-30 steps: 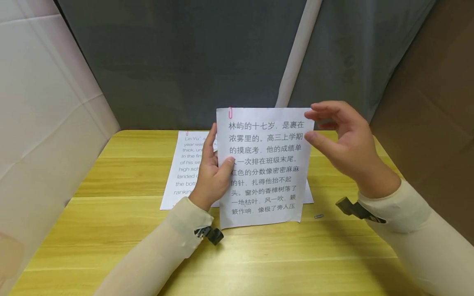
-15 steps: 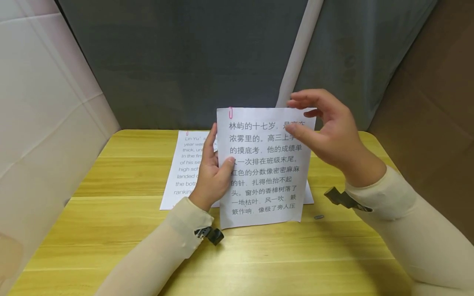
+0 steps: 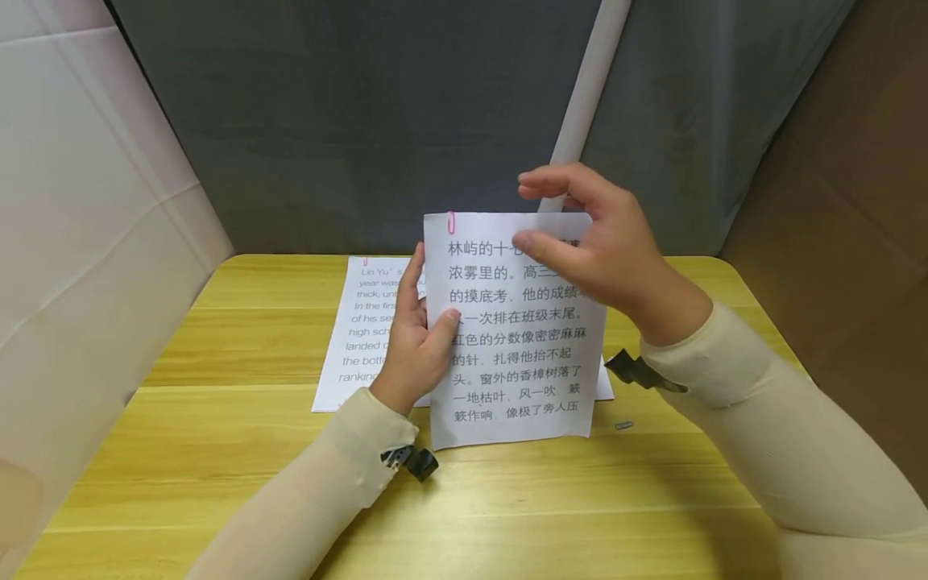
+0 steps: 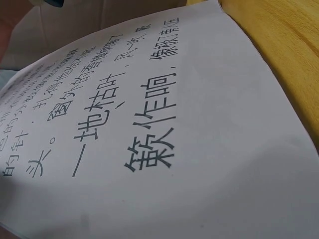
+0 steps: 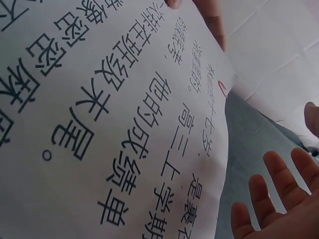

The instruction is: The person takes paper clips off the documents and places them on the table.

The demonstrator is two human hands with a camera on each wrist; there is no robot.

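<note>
A white sheet printed with large Chinese text stands upright over the yellow wooden table. My left hand grips its left edge, thumb on the printed side. A pink paper clip sits on the sheet's top left corner. My right hand hovers at the top edge, right of the clip, with thumb and fingers apart and holding nothing. In the left wrist view the sheet fills the frame. The right wrist view shows the sheet, the clip and my spread right fingers.
A second sheet with English text lies flat behind the left hand, a small red clip at its top. A loose metal clip lies on the table at the right. Grey curtain and panels close in the back and sides.
My right hand has moved left along the sheet's top edge, from the right corner toward the pink clip. The left hand and the sheet have stayed still.
</note>
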